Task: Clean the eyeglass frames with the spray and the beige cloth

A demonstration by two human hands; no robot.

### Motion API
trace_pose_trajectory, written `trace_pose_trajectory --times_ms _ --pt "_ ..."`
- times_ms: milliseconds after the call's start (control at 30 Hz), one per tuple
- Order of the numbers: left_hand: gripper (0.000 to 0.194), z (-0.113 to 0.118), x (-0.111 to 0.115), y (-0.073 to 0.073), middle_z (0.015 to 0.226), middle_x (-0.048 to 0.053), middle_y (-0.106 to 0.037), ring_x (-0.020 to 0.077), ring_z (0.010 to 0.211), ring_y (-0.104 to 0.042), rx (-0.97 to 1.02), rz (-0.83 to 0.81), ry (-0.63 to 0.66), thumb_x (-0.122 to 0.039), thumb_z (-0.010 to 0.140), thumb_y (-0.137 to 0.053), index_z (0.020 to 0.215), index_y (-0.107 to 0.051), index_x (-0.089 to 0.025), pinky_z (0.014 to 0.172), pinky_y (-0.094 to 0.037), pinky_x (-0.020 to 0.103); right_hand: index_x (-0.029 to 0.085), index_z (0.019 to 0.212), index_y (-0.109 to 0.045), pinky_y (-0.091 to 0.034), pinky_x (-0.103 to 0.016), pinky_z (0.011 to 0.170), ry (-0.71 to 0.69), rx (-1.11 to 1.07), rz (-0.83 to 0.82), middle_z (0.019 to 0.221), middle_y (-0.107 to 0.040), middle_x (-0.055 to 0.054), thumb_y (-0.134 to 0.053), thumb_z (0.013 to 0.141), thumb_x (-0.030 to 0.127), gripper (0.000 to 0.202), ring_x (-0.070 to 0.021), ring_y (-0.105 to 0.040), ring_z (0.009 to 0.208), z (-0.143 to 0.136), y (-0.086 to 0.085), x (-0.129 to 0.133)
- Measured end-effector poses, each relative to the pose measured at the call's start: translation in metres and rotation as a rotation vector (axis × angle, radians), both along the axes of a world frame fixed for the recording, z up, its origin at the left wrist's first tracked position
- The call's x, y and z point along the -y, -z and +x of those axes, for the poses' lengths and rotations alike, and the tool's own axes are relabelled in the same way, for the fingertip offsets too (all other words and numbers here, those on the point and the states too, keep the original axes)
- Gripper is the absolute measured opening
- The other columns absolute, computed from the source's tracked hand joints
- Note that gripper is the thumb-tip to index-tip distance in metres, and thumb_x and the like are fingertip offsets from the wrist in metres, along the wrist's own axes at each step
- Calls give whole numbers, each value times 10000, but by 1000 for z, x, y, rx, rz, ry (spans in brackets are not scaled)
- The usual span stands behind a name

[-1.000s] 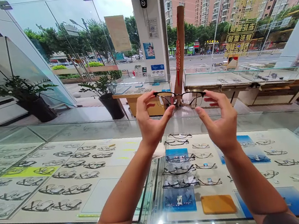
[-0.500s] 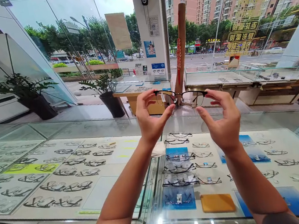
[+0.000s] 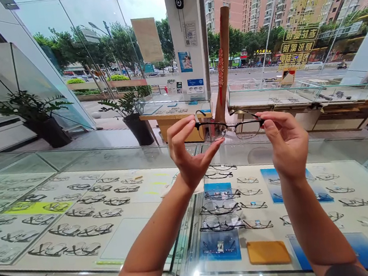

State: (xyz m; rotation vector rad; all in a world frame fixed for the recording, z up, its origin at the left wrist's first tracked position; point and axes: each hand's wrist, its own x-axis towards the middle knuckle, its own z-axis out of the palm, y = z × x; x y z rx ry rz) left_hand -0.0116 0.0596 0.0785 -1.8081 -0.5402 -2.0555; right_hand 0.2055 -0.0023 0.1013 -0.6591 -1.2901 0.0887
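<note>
A pair of eyeglasses (image 3: 231,127) with dark upper rims and clear lenses is held up in front of me, above the glass counter. My left hand (image 3: 187,151) grips its left end at the hinge with the fingertips, the thumb reaching under the left lens. At the other end, my right hand (image 3: 288,144) pinches the hinge corner between thumb and fingers. Both temples are unfolded and point away from me, showing above the rims. Below my hands, rows of eyeglasses (image 3: 219,207) lie inside the display case.
The glass display counter (image 3: 196,271) spans the foreground. Inside are a tan flat case (image 3: 268,252), blue cards (image 3: 220,247) and more frames (image 3: 96,230) on the left. Beyond stand potted plants (image 3: 138,128), a wooden post (image 3: 226,59) and another display case (image 3: 267,94).
Both hands have shifted slightly right, and the eyeglasses have come down and tilted, so their temples now show above the rims. The right thumb has closed onto the hinge corner.
</note>
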Motion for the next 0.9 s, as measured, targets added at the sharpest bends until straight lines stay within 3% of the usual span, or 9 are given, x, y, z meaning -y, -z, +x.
trace_pose_trajectory --times_ms 333,600,667,800,900 --pt "658 21 5 7 1325 109 -677 249 1183 -709 91 -350 227 -543 850 -883 1377 -588 -281 927 -613 403 261 1058 -694 -666 -454 931 -126 -70 -147 1108 -797 -61 -693 1007 484 228 -229 -790 1020 12 7 -10" --pt "649 22 4 7 1245 107 -731 244 1133 -753 126 -440 266 -495 812 -928 1337 -632 -253 913 -628 389 267 995 -667 -666 -475 939 -306 -179 -272 1064 -798 -46 -710 960 471 211 -235 -804 978 15 3 -14" --pt "659 15 2 3 1243 104 -744 247 1131 -752 58 -448 241 -500 791 -941 1330 -650 -256 905 -629 395 267 1036 -695 -656 -479 955 -293 -115 -294 1105 -805 -56 -705 953 458 209 -244 -795 1037 21 1 -14" --pt "650 -1 0 -12 1274 92 -748 247 1175 -724 -249 -402 214 -506 783 -943 1328 -682 -268 981 -626 419 264 1102 -779 -582 -502 1055 -102 234 -332 1148 -808 -62 -743 937 426 234 -255 -742 1136 30 -2 -13" --pt "611 -6 5 -19 1252 87 -746 241 1173 -716 -370 -344 192 -478 816 -924 1334 -683 -260 1011 -629 423 262 1016 -810 -561 -491 1036 -120 453 -399 1099 -811 -54 -744 954 420 182 -248 -738 1077 29 -1 -13"
